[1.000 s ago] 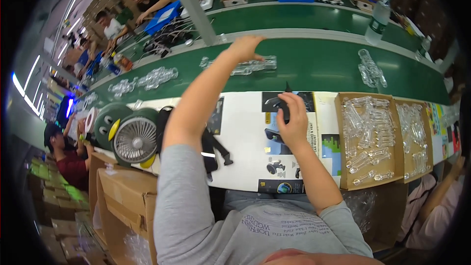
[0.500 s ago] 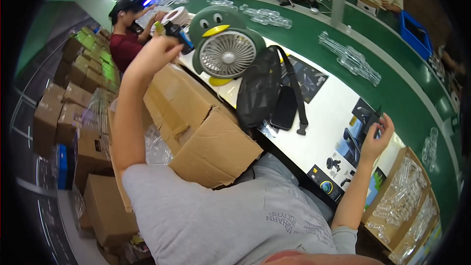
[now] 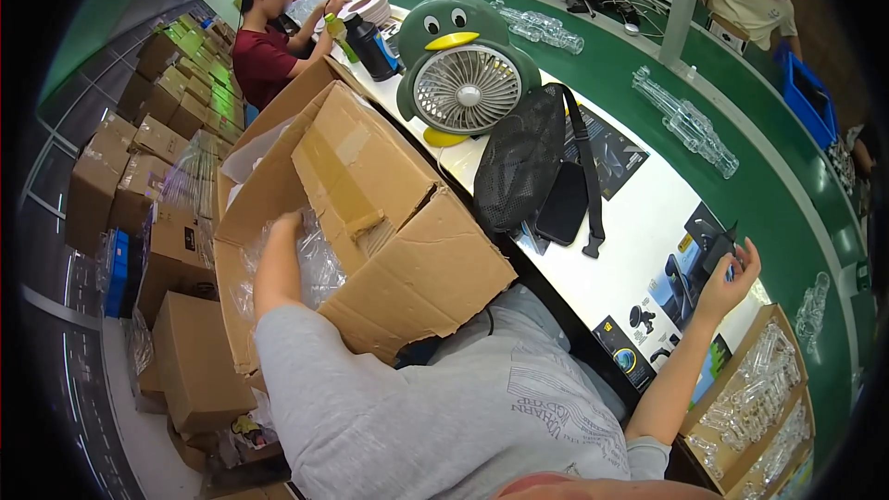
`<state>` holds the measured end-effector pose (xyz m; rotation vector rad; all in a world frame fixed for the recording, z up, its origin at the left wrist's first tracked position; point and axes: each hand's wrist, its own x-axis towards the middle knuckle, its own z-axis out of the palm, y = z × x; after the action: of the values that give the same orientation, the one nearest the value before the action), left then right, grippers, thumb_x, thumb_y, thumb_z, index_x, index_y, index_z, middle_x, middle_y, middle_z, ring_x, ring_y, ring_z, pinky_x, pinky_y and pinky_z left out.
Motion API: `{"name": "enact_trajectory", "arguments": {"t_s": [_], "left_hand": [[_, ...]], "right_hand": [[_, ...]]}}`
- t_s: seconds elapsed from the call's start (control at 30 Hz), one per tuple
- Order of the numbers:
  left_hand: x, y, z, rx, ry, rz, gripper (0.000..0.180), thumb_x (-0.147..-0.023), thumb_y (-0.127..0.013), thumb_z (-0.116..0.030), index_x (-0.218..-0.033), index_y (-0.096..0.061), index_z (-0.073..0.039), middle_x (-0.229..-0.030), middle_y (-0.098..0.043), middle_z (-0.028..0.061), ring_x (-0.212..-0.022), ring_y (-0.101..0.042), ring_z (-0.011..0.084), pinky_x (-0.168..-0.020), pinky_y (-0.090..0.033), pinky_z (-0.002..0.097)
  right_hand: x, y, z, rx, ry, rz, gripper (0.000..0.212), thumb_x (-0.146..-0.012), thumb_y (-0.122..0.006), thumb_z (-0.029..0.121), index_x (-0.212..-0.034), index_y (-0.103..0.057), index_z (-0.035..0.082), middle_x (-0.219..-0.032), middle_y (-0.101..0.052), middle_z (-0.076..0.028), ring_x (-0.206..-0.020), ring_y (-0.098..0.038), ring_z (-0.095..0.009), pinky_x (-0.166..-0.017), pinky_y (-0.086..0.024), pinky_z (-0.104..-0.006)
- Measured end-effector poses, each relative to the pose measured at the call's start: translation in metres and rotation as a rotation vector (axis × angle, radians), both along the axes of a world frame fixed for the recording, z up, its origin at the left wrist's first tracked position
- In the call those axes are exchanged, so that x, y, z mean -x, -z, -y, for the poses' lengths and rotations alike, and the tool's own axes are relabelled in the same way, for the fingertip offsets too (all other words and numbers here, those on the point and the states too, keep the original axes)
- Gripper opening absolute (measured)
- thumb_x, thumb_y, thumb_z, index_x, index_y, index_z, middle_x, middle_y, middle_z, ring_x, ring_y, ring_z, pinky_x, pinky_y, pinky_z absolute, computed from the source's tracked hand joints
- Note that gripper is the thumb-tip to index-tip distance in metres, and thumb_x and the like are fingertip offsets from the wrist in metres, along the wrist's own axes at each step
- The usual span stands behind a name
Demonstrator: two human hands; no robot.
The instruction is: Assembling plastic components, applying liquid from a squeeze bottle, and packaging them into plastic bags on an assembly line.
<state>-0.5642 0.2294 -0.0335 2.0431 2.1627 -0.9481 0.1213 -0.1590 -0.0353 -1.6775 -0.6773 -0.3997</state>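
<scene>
Hiding its fingers inside a carton point(image 3: 440, 268) beside the tabletop's point(image 3: 639, 227) near edge, the left hand point(image 3: 292, 221) left their state unclear; toward the far edge, right fingers point(image 3: 748, 261) grasped a black object point(image 3: 719, 250), which a slackened pinch could drop.

Note clear, crumpled plastic point(image 3: 321, 255) inside an open brown carton point(image 3: 440, 268), left of centre, and a small black pointed object point(image 3: 719, 250) at right.
</scene>
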Motion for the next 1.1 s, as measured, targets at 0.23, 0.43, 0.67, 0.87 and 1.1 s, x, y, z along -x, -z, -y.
{"name": "enact_trajectory", "arguments": {"t_s": [0.23,0.43,0.67,0.87,1.1], "left_hand": [[0.14,-0.047,0.008,-0.116,-0.841,0.029,0.033,-0.088,-0.049,-0.019,-0.12,-0.057,-0.016,-0.131,-0.048,0.0062,-0.119,-0.048,0.0267,-0.094,-0.041,0.0447],[0.017,-0.05,-0.013,-0.551,-0.331,-0.056,0.032,-0.087,-0.049,-0.019,-0.118,-0.056,-0.014,-0.123,-0.054,0.0122,-0.11,-0.055,0.0291,-0.086,-0.047,0.0434],[-0.222,-0.234,0.044,-1.047,0.551,0.431,0.032,-0.079,-0.048,-0.006,-0.109,-0.057,-0.014,-0.095,-0.061,0.0194,-0.087,-0.06,0.0353,-0.071,-0.047,0.0434],[-0.465,-0.247,0.153,0.218,0.989,1.149,0.036,-0.072,-0.046,0.005,-0.104,-0.058,-0.003,-0.097,-0.063,0.0125,-0.083,-0.061,0.021,-0.073,-0.05,0.0318],[-0.653,-0.168,0.24,0.864,1.375,1.027,0.028,-0.078,-0.056,-0.005,-0.106,-0.059,0.0,-0.081,-0.065,0.0103,-0.063,-0.062,0.0166,-0.056,-0.052,0.029]], "right_hand": [[-0.007,0.003,-0.004,-0.06,-0.054,-0.066,0.033,-0.082,-0.05,-0.001,-0.115,-0.05,0.002,-0.112,-0.051,-0.008,-0.095,-0.053,-0.017,-0.079,-0.044,-0.0275],[-0.001,-0.001,0.005,0.007,0.042,0.028,0.032,-0.082,-0.049,-0.002,-0.113,-0.051,0.003,-0.112,-0.051,-0.008,-0.095,-0.053,-0.017,-0.078,-0.044,-0.0267],[0.001,-0.008,0.009,-0.012,0.022,0.001,0.032,-0.081,-0.05,-0.004,-0.112,-0.052,0.003,-0.111,-0.052,-0.007,-0.093,-0.053,-0.016,-0.076,-0.044,-0.0247],[0.015,-0.023,0.006,-0.009,-0.277,-0.041,0.045,-0.078,-0.056,0.002,-0.122,-0.047,0.003,-0.12,-0.049,-0.009,-0.106,-0.05,-0.02,-0.086,-0.042,-0.0301],[0.017,0.001,0.005,-0.189,-0.651,-0.314,0.082,-0.07,-0.072,0.027,-0.135,-0.029,0.002,-0.13,-0.042,-0.012,-0.12,-0.042,-0.023,-0.1,-0.033,-0.0356]]}}
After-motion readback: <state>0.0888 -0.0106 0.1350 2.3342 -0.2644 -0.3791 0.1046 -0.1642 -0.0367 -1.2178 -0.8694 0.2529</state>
